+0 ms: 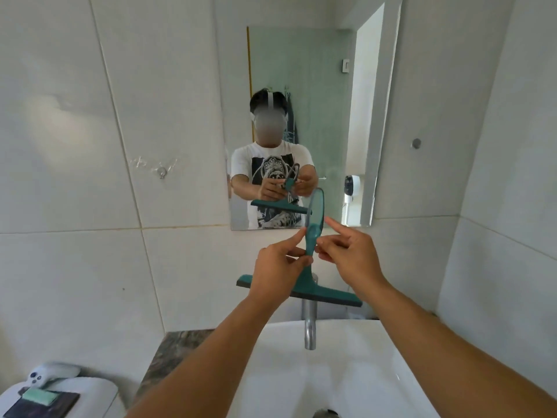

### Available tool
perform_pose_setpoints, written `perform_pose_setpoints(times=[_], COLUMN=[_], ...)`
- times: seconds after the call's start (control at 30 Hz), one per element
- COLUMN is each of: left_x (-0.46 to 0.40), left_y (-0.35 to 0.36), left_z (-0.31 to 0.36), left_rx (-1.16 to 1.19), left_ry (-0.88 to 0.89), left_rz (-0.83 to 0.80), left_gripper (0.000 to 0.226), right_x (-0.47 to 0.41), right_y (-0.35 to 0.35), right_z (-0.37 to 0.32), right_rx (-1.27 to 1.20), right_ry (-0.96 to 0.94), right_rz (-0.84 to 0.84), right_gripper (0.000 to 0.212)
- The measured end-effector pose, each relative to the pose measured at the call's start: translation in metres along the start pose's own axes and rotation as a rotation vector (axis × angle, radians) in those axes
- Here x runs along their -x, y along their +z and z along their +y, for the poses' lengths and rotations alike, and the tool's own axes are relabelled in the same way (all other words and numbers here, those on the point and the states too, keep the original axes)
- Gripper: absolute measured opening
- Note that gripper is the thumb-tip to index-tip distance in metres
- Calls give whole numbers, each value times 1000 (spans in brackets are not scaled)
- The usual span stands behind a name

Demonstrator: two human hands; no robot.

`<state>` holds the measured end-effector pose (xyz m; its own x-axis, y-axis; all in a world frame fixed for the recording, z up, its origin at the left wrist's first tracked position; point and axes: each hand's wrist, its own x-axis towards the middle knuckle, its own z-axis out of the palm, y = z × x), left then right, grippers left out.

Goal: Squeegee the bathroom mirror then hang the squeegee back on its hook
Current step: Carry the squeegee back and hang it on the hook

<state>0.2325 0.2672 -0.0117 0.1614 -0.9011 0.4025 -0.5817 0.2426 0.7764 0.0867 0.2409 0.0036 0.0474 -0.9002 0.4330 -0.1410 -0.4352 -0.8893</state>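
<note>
While pinching squeegee handle in left hand, right hand fingertips steadying, blade down, below mirror.

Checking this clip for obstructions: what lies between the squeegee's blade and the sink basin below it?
In the head view, only the chrome faucet stands there, rising behind the squeegee blade and curving down toward the sink. Both hands hold the handle higher up.

Teal squeegee; white sink; marbled brown counter.
</note>
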Motion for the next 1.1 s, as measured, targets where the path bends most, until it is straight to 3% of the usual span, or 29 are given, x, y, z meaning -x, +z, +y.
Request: perform_pose_setpoints(times=[0.33, 0.6, 1.1], left_x=[-53, -119, -218], left_y=[98, 186, 288], left_z=[33, 77, 120], left_rx=[34, 18, -84], left_ry=[13, 142, 334], left_rz=[-11, 56, 182], left_gripper=[60, 64, 64], right_x=[-63, -146, -254], right_y=[-76, -153, -237], right_z=[38, 61, 98], right_rx=[80, 179, 84], right_ry=[-37, -88, -192], right_rz=[59, 93, 188], right_gripper=[52, 50, 45])
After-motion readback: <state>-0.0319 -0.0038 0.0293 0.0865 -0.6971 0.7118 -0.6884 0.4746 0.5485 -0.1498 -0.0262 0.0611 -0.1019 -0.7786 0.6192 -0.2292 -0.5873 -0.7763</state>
